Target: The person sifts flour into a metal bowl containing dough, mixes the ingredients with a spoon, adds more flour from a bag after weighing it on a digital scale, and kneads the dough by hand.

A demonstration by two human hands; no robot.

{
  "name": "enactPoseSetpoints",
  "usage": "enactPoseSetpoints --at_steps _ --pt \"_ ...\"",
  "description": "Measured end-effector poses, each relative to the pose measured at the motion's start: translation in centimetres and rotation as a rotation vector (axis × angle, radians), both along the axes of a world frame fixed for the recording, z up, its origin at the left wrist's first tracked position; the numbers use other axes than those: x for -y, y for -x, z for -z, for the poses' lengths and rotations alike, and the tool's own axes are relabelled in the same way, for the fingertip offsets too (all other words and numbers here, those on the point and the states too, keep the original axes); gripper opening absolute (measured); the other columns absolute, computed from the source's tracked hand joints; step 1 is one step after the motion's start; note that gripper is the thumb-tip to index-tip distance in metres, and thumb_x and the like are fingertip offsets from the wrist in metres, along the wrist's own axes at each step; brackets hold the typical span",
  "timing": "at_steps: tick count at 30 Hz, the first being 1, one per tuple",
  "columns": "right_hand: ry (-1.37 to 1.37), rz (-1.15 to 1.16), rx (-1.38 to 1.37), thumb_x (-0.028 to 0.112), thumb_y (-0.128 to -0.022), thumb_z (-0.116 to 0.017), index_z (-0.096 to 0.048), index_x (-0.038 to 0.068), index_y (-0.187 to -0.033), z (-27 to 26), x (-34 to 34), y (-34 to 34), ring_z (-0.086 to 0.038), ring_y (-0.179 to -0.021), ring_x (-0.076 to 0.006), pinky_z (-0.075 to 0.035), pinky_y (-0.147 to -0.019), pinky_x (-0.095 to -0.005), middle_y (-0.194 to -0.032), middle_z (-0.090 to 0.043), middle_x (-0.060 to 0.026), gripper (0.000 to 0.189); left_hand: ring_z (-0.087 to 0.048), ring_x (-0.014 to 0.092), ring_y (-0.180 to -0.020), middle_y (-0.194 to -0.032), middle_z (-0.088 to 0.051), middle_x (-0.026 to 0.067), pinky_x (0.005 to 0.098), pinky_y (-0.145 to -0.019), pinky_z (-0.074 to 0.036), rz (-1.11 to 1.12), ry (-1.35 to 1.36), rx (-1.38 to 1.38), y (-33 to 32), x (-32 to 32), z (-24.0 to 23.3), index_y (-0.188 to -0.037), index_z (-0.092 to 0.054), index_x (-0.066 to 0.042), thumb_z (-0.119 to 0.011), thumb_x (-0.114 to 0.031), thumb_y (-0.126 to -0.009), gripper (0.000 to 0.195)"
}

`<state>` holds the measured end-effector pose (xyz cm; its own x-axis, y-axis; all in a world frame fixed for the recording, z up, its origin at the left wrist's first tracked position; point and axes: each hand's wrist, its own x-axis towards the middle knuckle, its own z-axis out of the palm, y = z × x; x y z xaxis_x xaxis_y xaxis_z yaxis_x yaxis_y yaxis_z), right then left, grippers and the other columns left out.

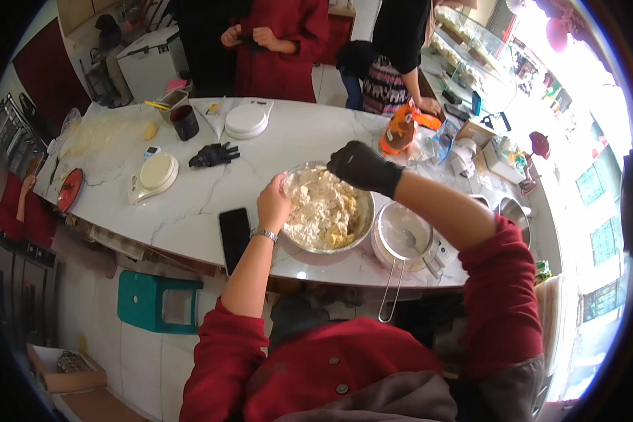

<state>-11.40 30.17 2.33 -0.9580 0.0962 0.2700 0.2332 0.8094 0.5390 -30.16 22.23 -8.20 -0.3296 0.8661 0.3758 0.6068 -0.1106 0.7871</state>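
Observation:
A round metal mixing bowl [368, 221] stands near the table's front edge. Inside lies a crumbly mix of pale flour and yellow dough [319, 208]. My bare left hand [274, 203], a metal watch on its wrist, grips the bowl's left rim. Over the far right rim is my right hand [366, 168] in a black glove, its fingers curled downward. Whether it holds anything is hidden. Right of the bowl, a wire-mesh sieve [405, 227] rests over a container on a kitchen scale [442, 253]. A black smartphone [235, 237] lies by my left forearm.
On the marble-look table [200, 195] are two more scales, one cream [158, 171] and one white [246, 120], a black glove [214, 155], a dark cup [184, 123] and an orange bag [399, 129]. A green stool [158, 300] stands below. Several people are around the table.

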Motion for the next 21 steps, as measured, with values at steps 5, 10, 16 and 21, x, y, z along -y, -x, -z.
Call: enactPoseSetpoints --at_steps 5,10,16,21 --pt "0.23 0.112 0.068 0.014 -0.06 -0.055 -0.056 0.008 -0.054 0.8 -3.8 -2.6 -0.057 -0.052 -0.0239 -0.046 -0.048 -0.0349 -0.054 -0.055 -0.0085 0.009 -0.058 0.022 -0.087 -0.094 -0.062 0.0074 0.0393 -0.084 -0.033 0.0 0.234 -0.01 -0.9 0.3 -0.8 -0.111 -0.052 -0.02 -0.042 -0.011 -0.083 0.031" --pt "0.419 0.443 0.1 0.022 -0.067 -0.05 -0.061 0.007 -0.057 1.9 -1.7 -2.8 -0.059 -0.057 -0.0269 -0.047 -0.055 -0.0372 -0.058 -0.059 -0.0125 0.021 -0.057 0.023 -0.088 -0.094 -0.062 0.0073 0.0446 -0.085 -0.032 -0.087 0.244 -0.136 -1.0 0.4 -0.9 -0.11 -0.053 -0.018 -0.041 -0.015 -0.085 0.029" --pt "0.478 0.409 -0.018 0.019 -0.067 -0.051 -0.058 0.008 -0.057 3.5 2.5 -2.4 -0.058 -0.053 -0.0271 -0.045 -0.05 -0.0375 -0.056 -0.057 -0.0118 0.017 -0.057 0.024 -0.086 -0.093 -0.062 0.0089 0.0438 -0.082 -0.034 -0.087 0.196 -0.116 -0.6 0.2 0.1 -0.109 -0.054 -0.017 -0.04 -0.016 -0.086 0.027" --pt "0.44 0.325 -0.076 0.014 -0.064 -0.054 -0.053 0.01 -0.061 2.7 5.9 -4.5 -0.057 -0.051 -0.0241 -0.044 -0.046 -0.0346 -0.055 -0.054 -0.0069 0.005 -0.058 0.027 -0.083 -0.087 -0.062 0.0115 0.0403 -0.079 -0.037 -0.072 0.172 -0.084 -0.6 -0.2 -0.2 -0.108 -0.054 -0.015 -0.041 -0.017 -0.086 0.026"
